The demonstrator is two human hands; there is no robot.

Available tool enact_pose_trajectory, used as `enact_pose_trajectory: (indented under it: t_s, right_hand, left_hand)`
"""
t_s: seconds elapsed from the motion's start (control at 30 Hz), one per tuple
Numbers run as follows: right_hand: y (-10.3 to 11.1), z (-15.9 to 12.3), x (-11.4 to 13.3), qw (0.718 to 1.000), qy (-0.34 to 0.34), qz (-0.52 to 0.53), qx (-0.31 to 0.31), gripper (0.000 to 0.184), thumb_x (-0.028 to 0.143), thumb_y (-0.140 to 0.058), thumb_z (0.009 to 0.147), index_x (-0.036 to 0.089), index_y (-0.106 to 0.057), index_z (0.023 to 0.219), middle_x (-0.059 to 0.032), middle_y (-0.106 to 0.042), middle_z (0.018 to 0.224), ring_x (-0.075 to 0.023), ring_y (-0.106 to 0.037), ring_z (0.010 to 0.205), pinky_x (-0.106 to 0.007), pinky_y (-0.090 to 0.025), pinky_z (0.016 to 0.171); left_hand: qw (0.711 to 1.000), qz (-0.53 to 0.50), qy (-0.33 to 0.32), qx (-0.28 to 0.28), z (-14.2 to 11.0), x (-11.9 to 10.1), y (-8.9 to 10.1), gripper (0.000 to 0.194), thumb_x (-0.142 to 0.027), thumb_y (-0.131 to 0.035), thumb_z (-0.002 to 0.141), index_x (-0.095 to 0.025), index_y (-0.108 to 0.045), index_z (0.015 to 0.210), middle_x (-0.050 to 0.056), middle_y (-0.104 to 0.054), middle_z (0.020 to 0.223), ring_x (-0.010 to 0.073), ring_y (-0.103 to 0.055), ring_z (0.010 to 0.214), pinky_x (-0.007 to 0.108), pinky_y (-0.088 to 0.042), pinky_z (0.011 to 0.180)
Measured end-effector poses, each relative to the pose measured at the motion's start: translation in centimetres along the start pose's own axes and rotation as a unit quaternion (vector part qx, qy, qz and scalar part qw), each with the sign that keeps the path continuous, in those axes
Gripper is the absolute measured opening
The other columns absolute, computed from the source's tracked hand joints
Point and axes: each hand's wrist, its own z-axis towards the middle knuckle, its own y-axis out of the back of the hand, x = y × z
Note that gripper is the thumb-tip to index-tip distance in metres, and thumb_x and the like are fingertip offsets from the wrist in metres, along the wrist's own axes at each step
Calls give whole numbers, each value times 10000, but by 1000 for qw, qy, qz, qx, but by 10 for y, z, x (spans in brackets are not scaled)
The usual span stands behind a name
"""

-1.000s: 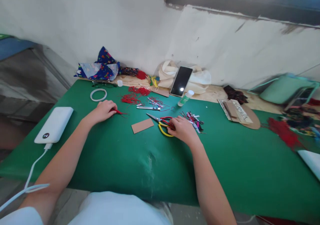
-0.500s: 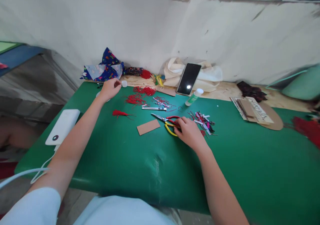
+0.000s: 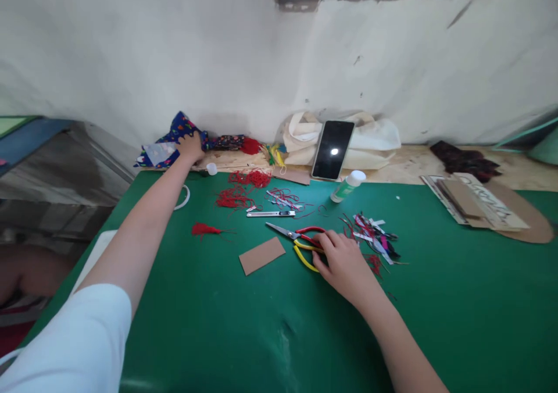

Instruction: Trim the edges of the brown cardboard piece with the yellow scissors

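Observation:
My left hand is stretched far back to the wall and rests on the blue patterned cloth; its fingers are hidden behind the hand. My right hand lies on the green mat with its fingers curled over the red and yellow handles of the scissors. A small red tassel lies loose on the mat, left of a brown card piece. Red thread scraps and a silver utility knife lie beyond them.
A phone leans on a white bag at the wall, a green glue bottle beside it. Coloured offcuts lie right of my hand, cardboard pieces far right, a white ring and small cap left.
My left hand let go of the red tassel, moved back past the white cap, and now reaches the blue cloth at the wall. My right hand stayed on the scissors.

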Motion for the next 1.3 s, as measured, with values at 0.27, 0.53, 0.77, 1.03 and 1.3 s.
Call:
enact_pose_trajectory:
  t_s: [0.27, 0.53, 0.77, 1.03, 1.3]
  right_hand:
    - [-10, -8, -5, 997, 38, -47, -38, 169, 273, -530, 946, 184, -562, 1086, -74, -638, 1001, -232, -558, 851, -345, -372, 756]
    - [-12, -10, -5, 994, 54, -78, -52, 212, 286, -504, 954, 165, -567, 1117, -89, -645, 995, -237, -569, 832, -352, -381, 734]
    - [-16, -11, -7, 997, 39, -66, -27, 250, 307, -489, 955, 173, -591, 1140, -106, -663, 1002, -245, -587, 832, -361, -401, 722]
    - [-13, -9, -5, 997, 44, -62, -33, 228, 300, -501, 950, 167, -578, 1118, -94, -649, 991, -239, -585, 832, -351, -393, 728]
    - [-9, -9, 4, 998, 15, -61, -24, 202, 279, -490, 940, 187, -578, 1097, -103, -655, 1010, -245, -570, 841, -365, -391, 745]
  left_hand:
    - [996, -33, -4, -88, 29, 43, 45, 438, -144, -530, 793, -173, -556, 1230, 169, -660, 1123, 365, -605, 1143, 497, -467, 971]
    - [971, -67, 8, -230, 44, 64, 123, 233, -152, -547, 882, -110, -492, 1105, 91, -630, 1107, 230, -558, 1058, 447, -420, 1062]
    - [973, -82, -59, -209, 37, 76, 110, 602, -159, -588, 896, -125, -229, 1378, 105, -428, 1383, 196, -413, 1265, 435, -350, 1168]
    - [985, -27, -155, -75, 28, 85, 51, 610, -361, -546, 918, -187, -337, 1464, 128, -315, 1532, 307, -374, 1407, 478, -341, 1148]
    - [917, 57, -385, 89, 22, 87, 37, 412, -203, -388, 934, -325, -596, 1268, -38, -473, 1562, 132, -258, 1534, 462, -111, 1262]
